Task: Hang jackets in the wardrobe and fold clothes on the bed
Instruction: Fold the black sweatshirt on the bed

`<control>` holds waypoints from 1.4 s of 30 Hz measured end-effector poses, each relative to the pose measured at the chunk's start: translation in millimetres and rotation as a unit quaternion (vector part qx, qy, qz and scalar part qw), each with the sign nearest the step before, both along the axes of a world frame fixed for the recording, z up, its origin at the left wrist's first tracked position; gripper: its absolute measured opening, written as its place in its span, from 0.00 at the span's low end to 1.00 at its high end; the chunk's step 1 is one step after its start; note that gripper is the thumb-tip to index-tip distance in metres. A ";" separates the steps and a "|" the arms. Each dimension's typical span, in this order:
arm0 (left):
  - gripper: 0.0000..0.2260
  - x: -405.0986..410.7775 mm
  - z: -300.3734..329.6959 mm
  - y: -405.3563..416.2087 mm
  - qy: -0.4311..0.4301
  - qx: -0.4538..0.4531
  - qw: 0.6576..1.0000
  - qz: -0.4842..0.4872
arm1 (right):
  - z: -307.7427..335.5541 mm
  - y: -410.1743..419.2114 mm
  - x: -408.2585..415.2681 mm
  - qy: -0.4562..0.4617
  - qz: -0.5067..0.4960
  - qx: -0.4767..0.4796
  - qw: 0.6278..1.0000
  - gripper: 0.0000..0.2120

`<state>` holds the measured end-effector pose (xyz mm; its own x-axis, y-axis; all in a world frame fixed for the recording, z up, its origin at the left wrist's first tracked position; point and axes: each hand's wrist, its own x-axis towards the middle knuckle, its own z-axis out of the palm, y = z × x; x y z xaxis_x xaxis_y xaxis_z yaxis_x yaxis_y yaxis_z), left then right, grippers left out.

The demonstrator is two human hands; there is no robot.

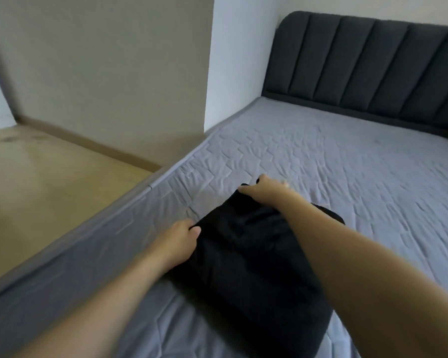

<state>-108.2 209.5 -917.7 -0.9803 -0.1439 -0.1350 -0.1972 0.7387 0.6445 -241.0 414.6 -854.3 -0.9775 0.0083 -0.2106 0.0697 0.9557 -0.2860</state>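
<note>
Black garment (pixel 248 257) lying near the bed's (pixel 347 164) left edge, left hand (pixel 177 241) and right hand (pixel 263 188) fingers pinching its far corners

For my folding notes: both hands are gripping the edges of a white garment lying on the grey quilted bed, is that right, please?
Not quite: the garment is black, not white, as the head view shows. The rest holds: the left hand and the right hand each grip an edge of it as it lies on the grey quilted bed.
</note>
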 end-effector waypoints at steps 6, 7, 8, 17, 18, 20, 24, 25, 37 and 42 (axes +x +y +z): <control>0.25 -16.1 -39.5 -5.9 0.020 -0.030 0.999 -0.038 | -66.4 0.1 -40.0 0.095 -0.029 0.015 0.995 0.40; 0.26 -20.0 -38.4 -5.5 0.021 -0.049 0.998 -0.045 | -64.9 0.9 -48.4 0.081 -0.006 -0.001 0.997 0.39; 0.26 -25.0 -36.2 -4.5 0.028 -0.073 0.995 -0.055 | -60.7 1.1 -56.2 0.072 0.024 -0.017 0.997 0.36; 0.15 -49.7 -55.0 -8.2 0.057 -0.064 0.991 -0.101 | -60.0 -2.2 -71.3 0.052 0.100 -0.222 0.969 0.20; 0.15 -48.9 -54.0 -8.3 0.056 -0.066 0.991 -0.100 | -62.9 -1.8 -70.8 0.048 0.090 -0.240 0.965 0.19; 0.15 -47.2 -48.9 -7.8 0.042 -0.068 0.991 -0.106 | -60.2 -6.0 -73.8 0.069 0.077 -0.236 0.966 0.17; 0.13 -52.1 -28.6 -6.4 -0.053 -0.029 0.990 -0.128 | -39.6 -16.7 -83.9 0.143 0.058 -0.062 0.986 0.10; 0.13 -55.0 -23.8 -3.9 -0.078 -0.037 0.989 -0.124 | -41.7 -17.0 -85.1 0.123 0.055 -0.013 0.991 0.07; 0.28 -52.3 -36.0 38.9 0.038 -0.158 0.986 0.016 | -85.1 -15.6 -81.2 0.054 -0.012 0.016 0.998 0.21; 0.22 -50.2 -47.4 42.7 0.135 -0.245 0.960 0.000 | -71.1 -13.8 -80.3 0.023 -0.001 0.038 0.999 0.22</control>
